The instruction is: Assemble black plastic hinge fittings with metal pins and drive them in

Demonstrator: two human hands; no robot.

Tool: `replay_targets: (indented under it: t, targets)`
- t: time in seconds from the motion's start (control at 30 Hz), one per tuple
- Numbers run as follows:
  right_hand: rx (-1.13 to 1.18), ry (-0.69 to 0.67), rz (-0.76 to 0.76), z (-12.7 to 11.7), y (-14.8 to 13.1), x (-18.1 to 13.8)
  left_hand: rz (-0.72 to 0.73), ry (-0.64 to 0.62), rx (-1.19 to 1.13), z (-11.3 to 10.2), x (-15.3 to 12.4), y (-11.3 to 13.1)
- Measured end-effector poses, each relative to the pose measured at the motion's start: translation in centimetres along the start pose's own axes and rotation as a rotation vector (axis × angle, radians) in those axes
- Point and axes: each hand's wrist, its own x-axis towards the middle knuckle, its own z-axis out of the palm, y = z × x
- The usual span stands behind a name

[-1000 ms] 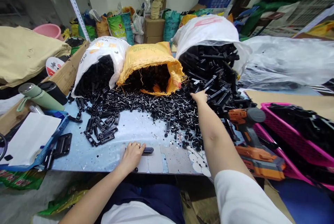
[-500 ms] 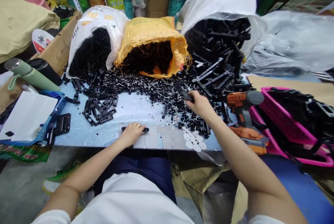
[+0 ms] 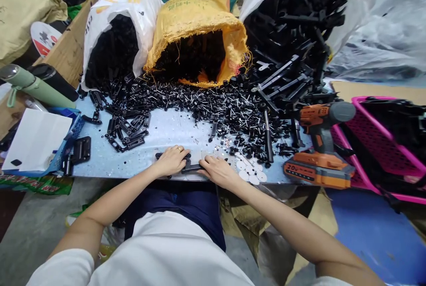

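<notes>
At the table's front edge, my left hand (image 3: 171,161) is closed over a slim black bar-shaped part (image 3: 159,156) whose ends stick out on both sides. Close by on its right, my right hand (image 3: 218,170) grips a flat black plastic piece (image 3: 193,167). The two black parts meet or overlap between my hands; the fingers hide the exact contact. Thin white discs (image 3: 254,175) lie just right of my right hand. Behind both hands spreads a heap of small black pieces with metal pins (image 3: 229,108). Short black link-like parts (image 3: 135,137) are gathered to the left.
An orange cordless drill (image 3: 319,144) stands right, beside a pink basket (image 3: 376,161) of black parts. A black-handled tool with a metal shaft (image 3: 269,144) lies near it. White (image 3: 146,10) and yellow (image 3: 196,15) sacks open toward me. A blue basket (image 3: 75,128) and green bottle (image 3: 40,86) are left.
My right hand has come from the pile back to the front edge, bringing a black piece beside my left hand. The left hand stays on its part. The view has tilted down.
</notes>
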Motion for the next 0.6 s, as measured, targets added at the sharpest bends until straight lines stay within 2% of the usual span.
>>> replay_targets:
  t: [0.27,0.43,0.6]
  targets:
    - [0.017,-0.134,0.079,-0.7,-0.9,0.0,0.009,0.021,-0.025,0.2,-0.1,0.0]
    - [-0.051,-0.069,0.091,-3.0,-2.0,-0.1,0.07,0.119,-0.108,0.7,-0.5,-0.6]
    - [-0.057,-0.059,0.071,-5.2,-2.3,0.5,0.033,0.163,-0.213,0.0,-1.0,-1.2]
